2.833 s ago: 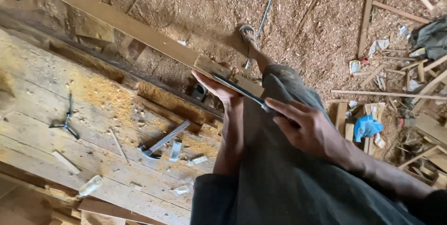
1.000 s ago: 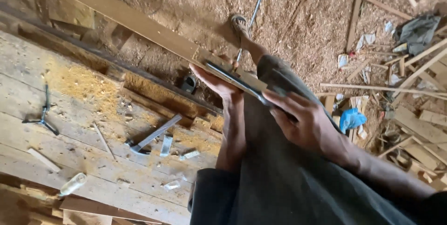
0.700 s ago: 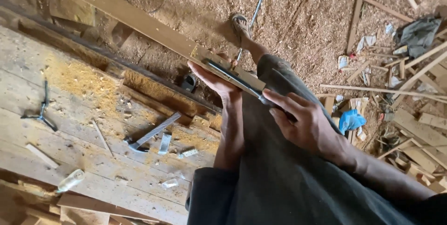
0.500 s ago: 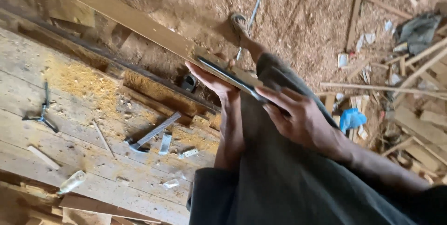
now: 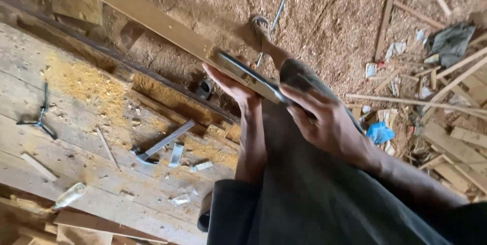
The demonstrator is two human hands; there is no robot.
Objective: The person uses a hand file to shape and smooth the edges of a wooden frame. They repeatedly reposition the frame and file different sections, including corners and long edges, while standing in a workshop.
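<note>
The left hand (image 5: 231,85) cupped the long plank (image 5: 147,19) from beneath. The right hand (image 5: 324,118), gripping the flat metal tool (image 5: 253,77), had slid slightly back along the plank's end, so the stroking went on.

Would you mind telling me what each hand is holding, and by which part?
The left hand supports the long wooden plank under its near end; the right hand grips the near end of a flat metal tool lying on it.

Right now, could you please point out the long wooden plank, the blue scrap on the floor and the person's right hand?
long wooden plank (image 5: 137,14), head view, middle of its face.
blue scrap (image 5: 379,133), head view, its centre.
right hand (image 5: 324,120), head view, back of hand.
</note>
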